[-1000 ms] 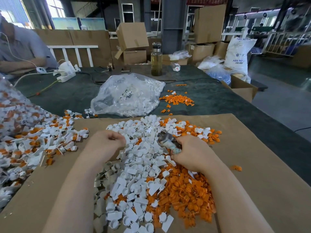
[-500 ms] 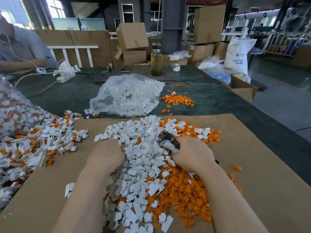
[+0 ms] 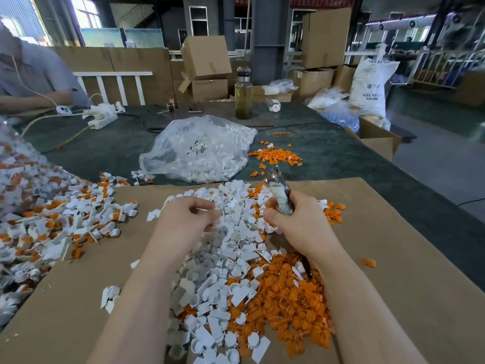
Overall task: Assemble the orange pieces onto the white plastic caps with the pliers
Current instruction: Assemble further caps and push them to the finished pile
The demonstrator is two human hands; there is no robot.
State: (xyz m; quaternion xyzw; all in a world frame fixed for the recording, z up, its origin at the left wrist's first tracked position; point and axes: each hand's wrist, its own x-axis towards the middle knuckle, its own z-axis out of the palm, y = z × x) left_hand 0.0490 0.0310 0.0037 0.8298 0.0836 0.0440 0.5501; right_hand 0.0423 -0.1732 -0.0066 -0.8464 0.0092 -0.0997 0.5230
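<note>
From the head view we see a brown cardboard sheet (image 3: 393,258) laid over a dark green table (image 3: 328,158). A mixed heap of white caps (image 3: 236,245) and orange pieces (image 3: 283,292) fills the sheet's middle, running to its near edge. Our left hand (image 3: 183,222) hovers over the caps with fingers loosely curled; we cannot tell whether they pinch anything. Our right hand (image 3: 296,222) grips the pliers (image 3: 278,190), nose pointing toward the far edge. Finished caps (image 3: 65,219) spill over the sheet's left edge. Beyond the far edge lie a clear bag (image 3: 199,151) of caps and a small orange pile (image 3: 275,156). A bottle (image 3: 243,93) stands at the table's far edge, before stacked boxes (image 3: 207,67) and a white sack (image 3: 372,82). Another person (image 3: 29,74) sits at the far left corner.
</note>
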